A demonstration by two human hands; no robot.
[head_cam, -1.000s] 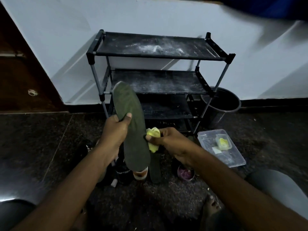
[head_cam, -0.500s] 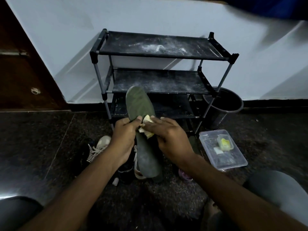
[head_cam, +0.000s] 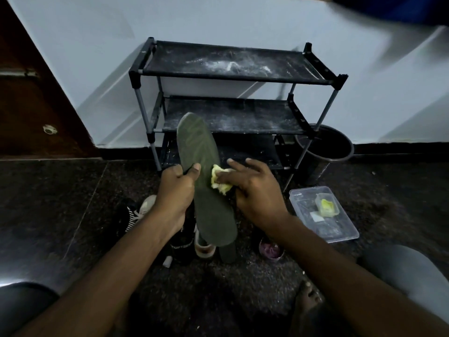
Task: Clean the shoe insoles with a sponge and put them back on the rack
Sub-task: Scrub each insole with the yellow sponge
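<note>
No text can be read anywhere

Dim, grainy scene: the wall behind the shoe rack glows pale, crossed by diagonal shadows; floor glare to the rack's lower left; frame edges bowed.
</note>
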